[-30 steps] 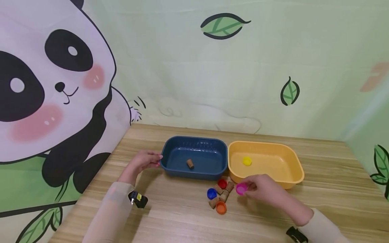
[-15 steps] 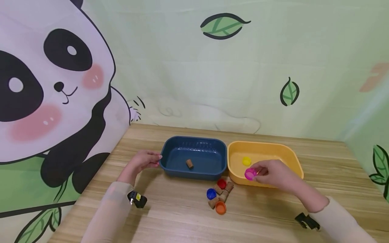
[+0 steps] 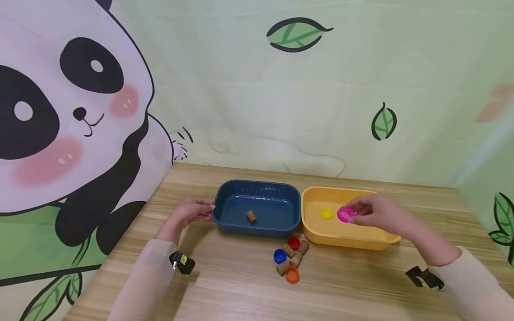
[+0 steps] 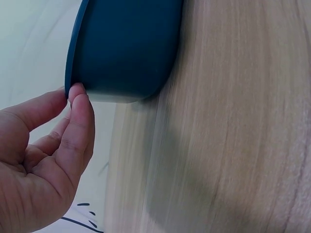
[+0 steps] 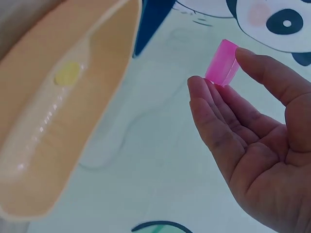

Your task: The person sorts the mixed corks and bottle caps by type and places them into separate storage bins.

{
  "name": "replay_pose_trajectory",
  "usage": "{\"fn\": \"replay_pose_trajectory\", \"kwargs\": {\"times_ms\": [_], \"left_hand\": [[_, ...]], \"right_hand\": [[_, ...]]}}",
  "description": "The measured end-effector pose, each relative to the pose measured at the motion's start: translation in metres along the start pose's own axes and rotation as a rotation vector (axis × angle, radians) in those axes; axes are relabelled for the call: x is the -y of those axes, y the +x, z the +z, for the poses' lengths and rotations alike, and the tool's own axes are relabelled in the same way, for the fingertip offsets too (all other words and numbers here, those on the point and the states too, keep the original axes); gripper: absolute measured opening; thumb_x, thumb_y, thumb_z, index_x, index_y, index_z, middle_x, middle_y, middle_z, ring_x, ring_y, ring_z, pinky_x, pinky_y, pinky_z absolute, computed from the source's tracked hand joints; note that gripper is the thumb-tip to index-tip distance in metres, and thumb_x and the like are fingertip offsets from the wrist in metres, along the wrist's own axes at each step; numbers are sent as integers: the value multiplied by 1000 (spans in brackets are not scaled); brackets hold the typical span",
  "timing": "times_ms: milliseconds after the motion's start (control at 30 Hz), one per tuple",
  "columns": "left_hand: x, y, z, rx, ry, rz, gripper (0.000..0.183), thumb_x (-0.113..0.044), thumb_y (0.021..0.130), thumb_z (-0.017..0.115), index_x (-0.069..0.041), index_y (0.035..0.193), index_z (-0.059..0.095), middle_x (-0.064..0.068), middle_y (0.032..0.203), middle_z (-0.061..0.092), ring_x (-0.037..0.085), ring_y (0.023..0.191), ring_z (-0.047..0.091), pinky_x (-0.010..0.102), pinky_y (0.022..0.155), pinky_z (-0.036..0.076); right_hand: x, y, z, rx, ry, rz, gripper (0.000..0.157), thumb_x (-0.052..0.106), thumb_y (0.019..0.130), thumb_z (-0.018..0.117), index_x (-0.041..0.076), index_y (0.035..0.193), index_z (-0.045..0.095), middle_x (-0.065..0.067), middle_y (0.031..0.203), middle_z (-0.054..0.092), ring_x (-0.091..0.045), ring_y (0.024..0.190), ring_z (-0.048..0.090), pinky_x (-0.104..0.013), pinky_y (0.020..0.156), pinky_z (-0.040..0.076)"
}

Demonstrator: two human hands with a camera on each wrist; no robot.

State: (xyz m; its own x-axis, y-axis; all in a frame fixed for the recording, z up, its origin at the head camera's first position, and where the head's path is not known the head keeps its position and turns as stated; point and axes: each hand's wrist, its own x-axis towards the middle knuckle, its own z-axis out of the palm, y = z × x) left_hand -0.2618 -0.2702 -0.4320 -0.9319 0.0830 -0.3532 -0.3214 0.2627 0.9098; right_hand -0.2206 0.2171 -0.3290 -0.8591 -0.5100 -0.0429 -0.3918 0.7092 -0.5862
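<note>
One glossy blue tub (image 3: pixel 277 216) with rounded corners stands just right of the left hand (image 3: pixel 192 210), whose thumb and fingertips pinch its rim. A rough brown cork (image 3: pixel 251 216) lies inside. Nearer the person, a round blue cap (image 3: pixel 279 256), orange cap (image 3: pixel 292 274) and red cap (image 3: pixel 294 243) cluster with other corks (image 3: pixel 296 259) on the wood-grained table (image 3: pixel 225 285). Rightward, a yellow tub (image 3: pixel 345 241) holds a yellow cap (image 3: pixel 326 213); above it, a translucent pink cap (image 3: pixel 344 214) is pinched at the fingertips of the right hand (image 3: pixel 377 211).
</note>
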Motion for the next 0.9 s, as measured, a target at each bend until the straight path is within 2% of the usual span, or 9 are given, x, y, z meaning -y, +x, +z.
{"fn": "replay_pose_trajectory", "kwargs": {"times_ms": [400, 667, 900], "left_hand": [[1, 1, 0, -4, 6, -1, 42, -6, 103, 58, 21, 134, 51, -3, 78, 69, 3, 69, 64, 15, 68, 60], [3, 3, 1, -6, 2, -6, 42, -5, 103, 58, 21, 134, 51, -4, 76, 68, 3, 68, 65, 15, 66, 60], [4, 4, 0, 10, -6, 15, 41, -4, 102, 58, 22, 133, 51, -6, 73, 67, 2, 67, 64, 16, 66, 60]], "right_hand": [[1, 7, -31, 41, -8, 41, 37, 14, 93, 75, -10, 121, 66, -15, 104, 76, -17, 90, 69, -18, 73, 57], [-1, 17, -45, 17, -51, 51, 37, 16, 92, 76, -8, 119, 68, -15, 105, 76, -22, 95, 72, -15, 75, 56], [-4, 31, -61, 40, -44, 52, 38, 18, 94, 75, -5, 122, 66, -12, 110, 75, -22, 100, 71, -30, 86, 63]]}}
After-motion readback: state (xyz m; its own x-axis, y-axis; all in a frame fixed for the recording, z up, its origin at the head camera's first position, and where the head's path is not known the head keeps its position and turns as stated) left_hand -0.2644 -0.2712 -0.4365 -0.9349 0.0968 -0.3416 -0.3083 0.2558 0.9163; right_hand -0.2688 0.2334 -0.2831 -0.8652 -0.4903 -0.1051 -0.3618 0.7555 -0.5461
